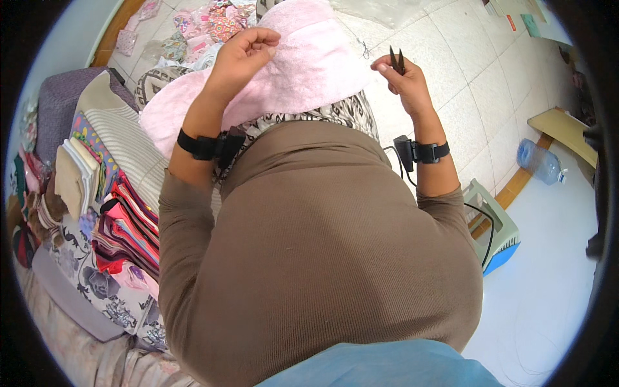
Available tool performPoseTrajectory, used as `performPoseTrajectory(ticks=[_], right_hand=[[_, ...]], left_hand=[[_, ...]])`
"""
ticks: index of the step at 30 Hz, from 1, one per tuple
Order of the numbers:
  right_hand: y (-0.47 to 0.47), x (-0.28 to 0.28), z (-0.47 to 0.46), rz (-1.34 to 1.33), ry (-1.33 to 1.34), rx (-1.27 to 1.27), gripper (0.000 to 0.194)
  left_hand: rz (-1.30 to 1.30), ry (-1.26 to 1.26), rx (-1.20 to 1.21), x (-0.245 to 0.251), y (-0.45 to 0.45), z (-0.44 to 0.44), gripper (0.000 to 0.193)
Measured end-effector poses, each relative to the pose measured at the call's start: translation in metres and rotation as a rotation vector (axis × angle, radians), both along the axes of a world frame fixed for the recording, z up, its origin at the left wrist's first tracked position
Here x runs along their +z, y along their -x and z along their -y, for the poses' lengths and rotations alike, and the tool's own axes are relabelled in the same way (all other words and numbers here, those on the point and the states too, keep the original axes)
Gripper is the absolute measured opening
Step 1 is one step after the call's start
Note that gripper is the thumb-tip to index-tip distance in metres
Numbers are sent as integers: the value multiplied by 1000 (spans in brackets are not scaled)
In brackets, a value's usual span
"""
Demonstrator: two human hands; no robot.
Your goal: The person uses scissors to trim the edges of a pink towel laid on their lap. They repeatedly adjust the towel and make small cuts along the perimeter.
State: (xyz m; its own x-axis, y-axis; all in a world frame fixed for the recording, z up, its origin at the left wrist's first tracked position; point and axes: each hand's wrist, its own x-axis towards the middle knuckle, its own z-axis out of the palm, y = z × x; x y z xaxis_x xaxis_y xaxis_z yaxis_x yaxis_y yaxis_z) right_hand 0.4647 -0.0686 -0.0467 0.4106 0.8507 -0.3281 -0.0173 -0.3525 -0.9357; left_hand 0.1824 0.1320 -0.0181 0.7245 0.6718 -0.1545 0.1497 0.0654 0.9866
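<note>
A pale pink fleecy cloth (pixel 309 72) lies spread across my lap, over a patterned black-and-white garment (pixel 355 113). Above the cloth's left part is my left hand (pixel 246 58), its fingers curled and thumb near the fingertips; whether a thread or anything thin is between them cannot be told. Off the cloth's right edge, over the tiled floor, my right hand (pixel 401 80) holds small dark metal snips (pixel 397 60), their two pointed blades upward and apart. The right thumb and forefinger are close together at their tips. Near that hand, a small tangle of dark thread (pixel 363 48) lies on the floor.
Folded fabrics in red and dark colours (pixel 128 232) are stacked on the sofa at left, beside folded beige cloths (pixel 72 179). Patterned small pieces (pixel 225 24) lie on the floor ahead. To the right are a green plastic stool (pixel 503 227) and a clear water bottle (pixel 539 162).
</note>
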Motion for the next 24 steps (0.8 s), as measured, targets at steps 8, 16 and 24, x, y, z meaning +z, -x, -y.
performPoseTrajectory(ticks=[8, 16, 24], right_hand=[[21, 15, -42, -147, -97, -21, 27], [35, 12, -49, -136, -82, -47, 42], [25, 27, -30, -129, -122, 141, 25]], left_hand=[[-79, -468, -17, -26, 17, 7, 39], [-296, -388, -44, -39, 28, 4, 39], [-122, -292, -292, 2, 44, 22, 27]])
